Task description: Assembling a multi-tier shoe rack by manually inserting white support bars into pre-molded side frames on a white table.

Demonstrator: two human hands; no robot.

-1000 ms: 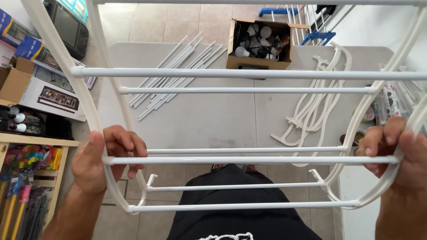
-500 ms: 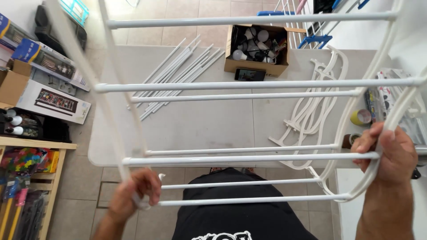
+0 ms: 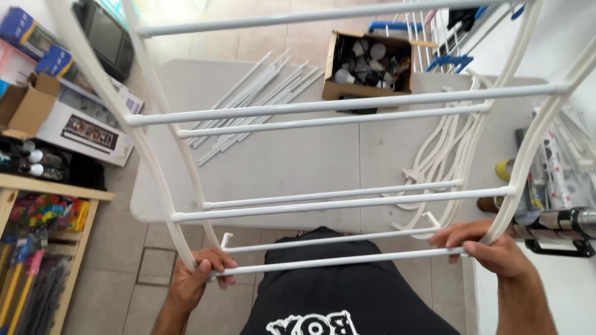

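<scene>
Both hands, left hand [image 3: 197, 276] & right hand [image 3: 490, 248], grip the white rack [image 3: 335, 107] low down; prob light, stiff, a bit wobbly. Hold corners.

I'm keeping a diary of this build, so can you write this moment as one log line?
left hand: grips rack's lower left corner | right hand: grips lower right end | white rack: held above grey table | loose rods: on table

Both hands [image 3: 197, 279] [image 3: 490, 248] grip a white tube rack [image 3: 347, 105] above a table [image 3: 298, 167].
</scene>
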